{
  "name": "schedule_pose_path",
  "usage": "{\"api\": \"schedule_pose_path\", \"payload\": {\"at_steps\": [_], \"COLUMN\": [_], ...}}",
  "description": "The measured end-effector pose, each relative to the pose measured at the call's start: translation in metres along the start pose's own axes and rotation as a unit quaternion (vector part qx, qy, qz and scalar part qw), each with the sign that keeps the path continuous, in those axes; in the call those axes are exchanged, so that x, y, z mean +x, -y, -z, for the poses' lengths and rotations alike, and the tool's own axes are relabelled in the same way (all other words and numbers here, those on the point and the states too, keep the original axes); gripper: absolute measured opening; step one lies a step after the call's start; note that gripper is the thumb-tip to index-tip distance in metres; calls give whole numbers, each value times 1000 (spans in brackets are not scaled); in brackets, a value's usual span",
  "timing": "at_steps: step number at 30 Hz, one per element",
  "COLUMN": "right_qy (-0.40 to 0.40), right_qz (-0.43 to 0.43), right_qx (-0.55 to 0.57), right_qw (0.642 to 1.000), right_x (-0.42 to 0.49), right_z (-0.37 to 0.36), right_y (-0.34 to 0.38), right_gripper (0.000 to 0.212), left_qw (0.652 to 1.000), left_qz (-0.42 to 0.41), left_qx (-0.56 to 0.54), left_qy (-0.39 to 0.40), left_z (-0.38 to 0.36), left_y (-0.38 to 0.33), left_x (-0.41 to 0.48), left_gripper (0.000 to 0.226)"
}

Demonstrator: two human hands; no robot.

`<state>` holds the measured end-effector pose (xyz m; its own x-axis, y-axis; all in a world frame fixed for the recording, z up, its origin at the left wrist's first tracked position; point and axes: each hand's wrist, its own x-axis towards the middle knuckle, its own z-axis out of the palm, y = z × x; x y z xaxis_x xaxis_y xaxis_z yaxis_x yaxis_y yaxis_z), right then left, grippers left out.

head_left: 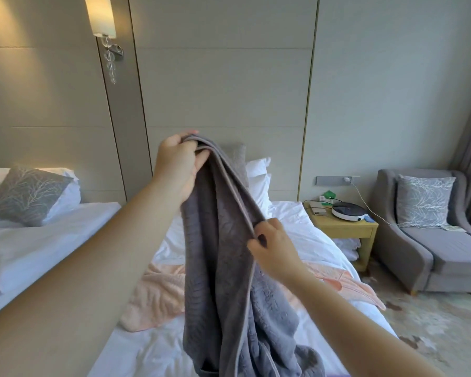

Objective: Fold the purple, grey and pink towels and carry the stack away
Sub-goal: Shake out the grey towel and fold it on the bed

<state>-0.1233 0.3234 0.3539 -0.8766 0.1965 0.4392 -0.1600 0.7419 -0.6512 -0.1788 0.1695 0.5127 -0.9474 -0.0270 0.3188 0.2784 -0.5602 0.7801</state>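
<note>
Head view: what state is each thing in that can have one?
grey towel, held up, hanging bunched, unfolded.
pink towel, lying crumpled on the bed, unfolded.
left hand, grips the grey towel's top.
right hand, pinches its edge lower down.
wall lamp, lit.

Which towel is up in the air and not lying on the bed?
The grey towel, held up by the left hand and the right hand. The pink towel lies spread on the white bed.

The left arm stretches forward and up, the left hand (178, 165) raised high and gripping the gathered top of the grey towel (218, 268). The right hand (273, 247) is lower, forearm angled inward, pinching the towel's edge.
</note>
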Motion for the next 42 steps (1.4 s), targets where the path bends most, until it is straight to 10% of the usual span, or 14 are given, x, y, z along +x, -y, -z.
{"api": "schedule_pose_path", "payload": {"at_steps": [4, 6, 10, 14, 21, 27, 35, 42], "right_qy": [-10, 3, 88, 150, 173, 208, 192, 110], "right_qz": [-100, -53, 22, 52, 10, 19, 23, 14], "right_qx": [322, 343, 217, 153, 218, 289, 20, 48], "right_qw": [942, 938, 972, 976, 960, 934, 981, 993], "right_x": [17, 25, 28, 25, 17, 3, -8, 6], "right_z": [54, 74, 82, 72, 71, 67, 45, 89], "right_y": [8, 18, 38, 48, 27, 8, -28, -28], "right_gripper": [17, 23, 18, 9, 6, 24, 14, 15], "left_qw": [997, 979, 740, 722, 672, 757, 831, 827], "left_qz": [35, 69, -17, -24, -58, -187, -278, -203], "left_qx": [1, 184, 666, 565, 595, 502, 449, 524], "left_qy": [-69, -47, 96, 399, 438, 373, 175, 18], "left_z": [36, 48, 56, 41, 35, 21, 29, 96], "left_y": [-12, -9, 14, 49, 65, 37, -4, -5], "left_x": [11, 12, 1, -30, -24, -14, 6, 37], "left_gripper": [21, 9, 73, 77, 48, 15, 12, 23]}}
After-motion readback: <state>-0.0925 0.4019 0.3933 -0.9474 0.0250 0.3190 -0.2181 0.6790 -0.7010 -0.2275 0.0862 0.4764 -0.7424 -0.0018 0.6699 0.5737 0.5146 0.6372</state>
